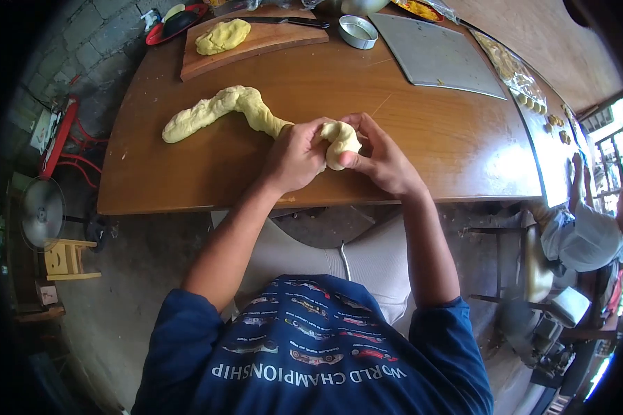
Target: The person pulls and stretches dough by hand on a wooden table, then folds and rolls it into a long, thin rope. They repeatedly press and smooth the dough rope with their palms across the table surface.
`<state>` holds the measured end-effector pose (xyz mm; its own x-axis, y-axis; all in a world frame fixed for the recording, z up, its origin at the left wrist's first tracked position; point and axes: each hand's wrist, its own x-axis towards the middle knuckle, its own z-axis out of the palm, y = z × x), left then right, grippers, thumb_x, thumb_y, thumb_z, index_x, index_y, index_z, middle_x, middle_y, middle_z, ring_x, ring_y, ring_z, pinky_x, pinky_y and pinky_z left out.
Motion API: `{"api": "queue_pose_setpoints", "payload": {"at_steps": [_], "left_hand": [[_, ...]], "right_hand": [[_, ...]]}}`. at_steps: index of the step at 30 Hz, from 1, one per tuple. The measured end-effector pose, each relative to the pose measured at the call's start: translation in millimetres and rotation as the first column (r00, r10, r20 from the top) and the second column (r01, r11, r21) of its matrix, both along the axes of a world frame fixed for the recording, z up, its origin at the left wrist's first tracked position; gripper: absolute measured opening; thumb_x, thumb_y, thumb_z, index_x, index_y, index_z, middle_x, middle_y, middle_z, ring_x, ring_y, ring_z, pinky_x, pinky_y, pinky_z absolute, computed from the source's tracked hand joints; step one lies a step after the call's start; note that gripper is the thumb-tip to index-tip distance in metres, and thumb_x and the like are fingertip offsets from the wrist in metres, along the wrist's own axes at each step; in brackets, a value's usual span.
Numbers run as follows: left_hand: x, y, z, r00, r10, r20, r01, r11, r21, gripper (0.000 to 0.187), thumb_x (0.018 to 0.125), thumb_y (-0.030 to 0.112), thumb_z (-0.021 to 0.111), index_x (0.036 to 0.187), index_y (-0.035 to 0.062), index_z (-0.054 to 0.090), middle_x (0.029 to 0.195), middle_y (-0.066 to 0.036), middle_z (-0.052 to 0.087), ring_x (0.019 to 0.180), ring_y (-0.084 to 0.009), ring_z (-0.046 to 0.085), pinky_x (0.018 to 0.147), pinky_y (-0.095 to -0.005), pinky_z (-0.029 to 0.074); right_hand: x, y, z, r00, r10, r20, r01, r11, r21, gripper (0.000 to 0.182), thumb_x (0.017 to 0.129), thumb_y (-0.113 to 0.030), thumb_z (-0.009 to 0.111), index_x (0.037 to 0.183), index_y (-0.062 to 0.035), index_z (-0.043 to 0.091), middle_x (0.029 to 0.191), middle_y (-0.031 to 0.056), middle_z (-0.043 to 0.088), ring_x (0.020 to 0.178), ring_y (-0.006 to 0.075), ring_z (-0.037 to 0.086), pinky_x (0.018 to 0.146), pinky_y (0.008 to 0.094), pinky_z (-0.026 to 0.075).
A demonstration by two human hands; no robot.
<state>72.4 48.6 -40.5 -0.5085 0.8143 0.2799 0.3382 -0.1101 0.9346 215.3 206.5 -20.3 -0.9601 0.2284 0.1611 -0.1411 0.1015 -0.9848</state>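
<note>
A long rope of pale yellow dough (pixel 239 105) curves across the wooden table, and its right end runs into my left hand (pixel 299 158). My left fingers are wrapped round that end. My right hand (pixel 383 158) is closed on the same end from the other side, with the thumb pressed against it. Between both hands a rounded lump of dough (pixel 341 142) bulges upward. Whether this lump is still joined to the rope is hidden by my left hand.
A cutting board (pixel 270 43) at the back left bears a dough piece (pixel 223 37) and a knife (pixel 287 21). Right of it stand a round metal tin (pixel 358 32) and a flat metal tray (pixel 439 55). Small dough balls (pixel 531 104) lie far right, near another person (pixel 588 235).
</note>
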Motion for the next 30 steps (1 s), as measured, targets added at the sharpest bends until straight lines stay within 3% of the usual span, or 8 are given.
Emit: {"api": "queue_pose_setpoints", "payload": {"at_steps": [2, 4, 8, 14, 20, 22, 26, 30], "left_hand": [[2, -5, 6, 0.995, -0.007, -0.101, -0.004, 0.994, -0.111, 0.025, 0.101, 0.011, 0.077, 0.122, -0.0004, 0.071, 0.102, -0.009, 0.079, 0.093, -0.0138, 0.075, 0.086, -0.0343, 0.06], [8, -3, 0, 0.965, 0.103, -0.241, -0.121, 0.991, -0.064, 0.039, 0.1, 0.015, 0.08, 0.131, 0.0008, 0.059, 0.102, -0.015, 0.079, 0.094, -0.0259, 0.078, 0.086, -0.0391, 0.06], [12, 4, -8, 0.905, 0.256, -0.34, -0.24, 0.967, 0.089, 0.048, 0.096, 0.006, 0.077, 0.131, 0.0024, 0.046, 0.099, -0.018, 0.076, 0.095, -0.0428, 0.078, 0.081, -0.0498, 0.062], [16, 1, -3, 0.872, 0.198, -0.448, -0.207, 0.978, 0.027, 0.054, 0.094, 0.005, 0.08, 0.131, 0.0036, 0.042, 0.11, -0.021, 0.074, 0.102, -0.0424, 0.077, 0.082, -0.0503, 0.062], [5, -5, -1, 0.962, 0.043, -0.271, -0.048, 0.999, -0.013, 0.044, 0.096, 0.012, 0.078, 0.132, 0.0039, 0.054, 0.116, -0.02, 0.075, 0.11, -0.0386, 0.077, 0.093, -0.0458, 0.061], [-1, -5, -7, 0.99, -0.13, -0.051, 0.138, 0.968, 0.212, 0.047, 0.099, 0.018, 0.078, 0.137, 0.002, 0.056, 0.121, -0.021, 0.075, 0.114, -0.0388, 0.076, 0.098, -0.0455, 0.06], [14, -12, 18, 0.961, 0.015, -0.276, -0.067, 0.982, -0.178, 0.06, 0.102, 0.027, 0.082, 0.151, 0.0042, 0.054, 0.128, -0.012, 0.076, 0.118, -0.0208, 0.073, 0.103, -0.0402, 0.057], [11, -10, 14, 0.996, 0.035, -0.076, -0.047, 0.986, -0.159, 0.038, 0.103, 0.02, 0.08, 0.132, -0.0013, 0.068, 0.117, -0.012, 0.08, 0.11, -0.0163, 0.075, 0.096, -0.0343, 0.059]], "right_hand": [[-2, -6, 2, 0.998, 0.011, 0.068, -0.009, 0.999, -0.038, 0.064, 0.095, -0.039, 0.089, 0.141, -0.0014, 0.066, 0.133, 0.0094, 0.068, 0.119, 0.0187, 0.068, 0.105, 0.0361, 0.055], [-4, -11, -3, 0.996, -0.078, -0.05, 0.086, 0.979, 0.187, 0.062, 0.095, -0.036, 0.089, 0.141, -0.0011, 0.066, 0.13, 0.011, 0.07, 0.12, 0.0182, 0.068, 0.106, 0.0357, 0.055], [5, -18, -2, 0.991, -0.132, -0.013, 0.132, 0.988, 0.077, 0.055, 0.097, -0.032, 0.089, 0.136, 0.0001, 0.067, 0.121, 0.0112, 0.074, 0.112, 0.0165, 0.069, 0.1, 0.0347, 0.056], [8, -12, -16, 0.964, -0.263, 0.048, 0.258, 0.962, 0.089, 0.03, 0.1, -0.021, 0.086, 0.114, -0.0004, 0.071, 0.097, 0.0049, 0.077, 0.092, 0.01, 0.069, 0.084, 0.03, 0.057], [2, -19, -14, 0.946, -0.324, -0.02, 0.322, 0.945, -0.05, 0.024, 0.102, -0.018, 0.084, 0.112, 0.0005, 0.071, 0.093, 0.0034, 0.075, 0.087, 0.0084, 0.068, 0.081, 0.0284, 0.056], [2, -24, -6, 0.904, -0.425, 0.052, 0.427, 0.903, -0.043, 0.028, 0.1, -0.018, 0.086, 0.113, 0.002, 0.071, 0.091, 0.0027, 0.075, 0.084, 0.01, 0.067, 0.078, 0.0291, 0.056], [2, -19, -21, 0.903, -0.428, -0.044, 0.429, 0.887, 0.168, 0.033, 0.102, -0.024, 0.084, 0.118, 0.0026, 0.071, 0.094, 0.0044, 0.074, 0.088, 0.012, 0.068, 0.076, 0.0296, 0.056], [11, 3, -27, 0.979, -0.136, -0.151, 0.092, 0.958, -0.272, 0.042, 0.113, -0.034, 0.065, 0.122, 0.0055, 0.074, 0.108, 0.007, 0.073, 0.097, 0.0157, 0.068, 0.085, 0.0321, 0.055]]}}
